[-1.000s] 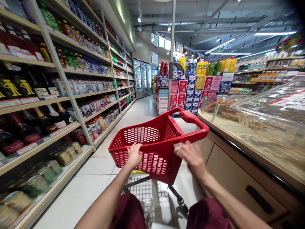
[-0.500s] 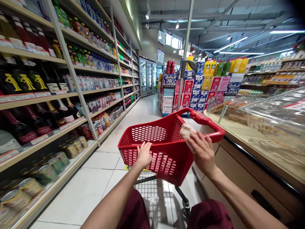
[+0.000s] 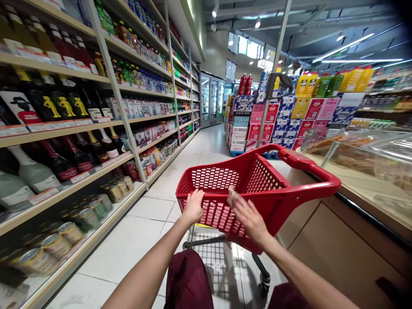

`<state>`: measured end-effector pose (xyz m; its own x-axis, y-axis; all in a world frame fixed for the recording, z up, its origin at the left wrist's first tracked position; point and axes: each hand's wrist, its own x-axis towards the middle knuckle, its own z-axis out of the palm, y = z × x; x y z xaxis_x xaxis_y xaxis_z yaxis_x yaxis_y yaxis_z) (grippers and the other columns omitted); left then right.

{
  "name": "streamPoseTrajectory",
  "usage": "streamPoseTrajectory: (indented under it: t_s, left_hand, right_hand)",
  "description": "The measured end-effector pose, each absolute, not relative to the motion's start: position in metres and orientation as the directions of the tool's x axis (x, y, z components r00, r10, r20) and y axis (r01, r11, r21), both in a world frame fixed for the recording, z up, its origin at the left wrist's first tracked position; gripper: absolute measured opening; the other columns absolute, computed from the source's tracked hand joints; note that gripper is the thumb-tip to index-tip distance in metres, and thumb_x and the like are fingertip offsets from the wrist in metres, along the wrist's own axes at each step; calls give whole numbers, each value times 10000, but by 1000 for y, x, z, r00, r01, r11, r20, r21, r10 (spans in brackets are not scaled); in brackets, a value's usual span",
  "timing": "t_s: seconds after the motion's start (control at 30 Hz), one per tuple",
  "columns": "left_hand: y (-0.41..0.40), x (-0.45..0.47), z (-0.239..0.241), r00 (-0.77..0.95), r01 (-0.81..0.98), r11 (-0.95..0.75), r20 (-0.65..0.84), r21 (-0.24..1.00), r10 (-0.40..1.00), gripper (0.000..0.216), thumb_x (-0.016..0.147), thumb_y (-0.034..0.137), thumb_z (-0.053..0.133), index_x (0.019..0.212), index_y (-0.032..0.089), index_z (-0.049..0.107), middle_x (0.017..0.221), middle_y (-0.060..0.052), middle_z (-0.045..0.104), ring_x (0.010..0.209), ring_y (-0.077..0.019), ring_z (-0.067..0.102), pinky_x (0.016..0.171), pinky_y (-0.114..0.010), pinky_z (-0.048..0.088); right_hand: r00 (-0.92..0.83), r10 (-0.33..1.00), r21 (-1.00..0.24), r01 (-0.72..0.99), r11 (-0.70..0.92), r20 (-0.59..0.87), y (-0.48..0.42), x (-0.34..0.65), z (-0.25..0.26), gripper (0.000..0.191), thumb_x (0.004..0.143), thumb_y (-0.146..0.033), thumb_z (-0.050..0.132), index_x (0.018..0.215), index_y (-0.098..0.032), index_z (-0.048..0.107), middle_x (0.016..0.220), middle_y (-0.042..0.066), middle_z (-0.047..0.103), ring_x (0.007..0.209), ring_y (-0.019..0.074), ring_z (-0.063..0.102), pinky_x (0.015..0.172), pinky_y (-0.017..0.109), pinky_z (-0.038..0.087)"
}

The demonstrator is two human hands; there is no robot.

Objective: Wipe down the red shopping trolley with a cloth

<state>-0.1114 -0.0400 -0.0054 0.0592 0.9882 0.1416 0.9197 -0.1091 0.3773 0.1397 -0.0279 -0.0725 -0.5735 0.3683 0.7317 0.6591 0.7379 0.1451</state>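
Observation:
A red plastic shopping cart (image 3: 289, 201) stands in front of me, its basket walls pierced with holes. My left hand (image 3: 193, 208) is closed over the near rim toward the left end, its fingertips hidden inside the basket. My right hand (image 3: 250, 218) is at the same rim further right, fingers stretched over a pale crumpled cloth (image 3: 232, 195). The cloth lies against the rim, mostly covered by the fingers and slightly blurred. Bare basket floor is mostly out of sight behind the near wall. The cart's handle (image 3: 331, 185) curves off to the right.
Shelves of bottles and cans (image 3: 96, 210) line the left side. A glass-topped food counter (image 3: 360, 167) runs along the right. Stacked drink cartons (image 3: 272, 118) and a metal pole (image 3: 278, 47) stand ahead. White floor tiles (image 3: 128, 244) lead to glass-door fridges (image 3: 210, 98).
My right hand has moved the cloth left along the cart, from near the handle to the near rim. My left hand stays on the rim. The view has shifted left.

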Motion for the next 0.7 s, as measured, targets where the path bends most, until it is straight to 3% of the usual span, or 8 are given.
streamPoseTrajectory:
  t_s: [0.1, 0.23, 0.33, 0.5, 0.57, 0.7]
  left_hand:
    - [-37, -134, -3, 50, 874, -117, 152, 472, 987, 688, 608, -39, 356, 1266, 153, 414, 1368, -66, 396, 1302, -177, 262, 1085, -394, 157]
    - [-33, -175, -1, -22, 855, -60, 152, 515, 988, 560, 640, -19, 344, 1138, 149, 538, 1235, -74, 535, 1211, -191, 407, 1040, -365, 272]
    - [-34, -194, -3, 17, 842, -94, 148, 530, 989, 496, 659, -2, 341, 1035, 194, 598, 1145, -23, 598, 1133, -156, 486, 997, -290, 340]
    - [-33, -197, -11, 52, 832, -139, 174, 537, 983, 512, 649, -8, 351, 1043, 207, 599, 1147, 12, 600, 1192, -147, 431, 1029, -288, 312]
    - [-31, -195, -14, 58, 831, -146, 178, 537, 982, 511, 657, -6, 351, 1060, 198, 590, 1167, 4, 588, 1205, -149, 417, 1041, -298, 297]
    - [-30, -195, -15, 60, 835, -144, 172, 531, 983, 520, 665, -12, 332, 1086, 185, 569, 1185, -15, 573, 1229, -147, 383, 1059, -306, 266]
  right_hand:
    - [-710, 297, 182, 514, 838, 639, -38, 116, -101, 415, 838, -74, 355, 1139, -284, 549, 1115, 1, 625, 1135, 142, 497, 1023, 378, 320]
    - [-658, 332, 138, 556, 820, 676, -33, 55, -78, 443, 842, -92, 358, 1250, -231, 458, 1311, 49, 463, 1276, 192, 318, 1062, 439, 231]
    - [-634, 298, 164, 565, 809, 713, -17, 6, -66, 412, 852, -121, 368, 1243, -206, 468, 1326, 58, 446, 1288, 213, 295, 1059, 447, 228]
    - [-810, 157, 307, 383, 871, 565, -13, -16, -126, 285, 854, -188, 428, 1097, -167, 575, 1124, 64, 613, 1144, 170, 473, 1012, 374, 323]
    - [-804, 136, 305, 368, 878, 578, -13, -8, -133, 288, 860, -188, 420, 1108, -184, 567, 1140, 57, 604, 1158, 163, 456, 1026, 388, 298]
    - [-720, 219, 264, 493, 829, 659, -5, 12, -109, 376, 860, -155, 401, 1226, -198, 477, 1259, 61, 518, 1262, 202, 330, 1059, 463, 200]
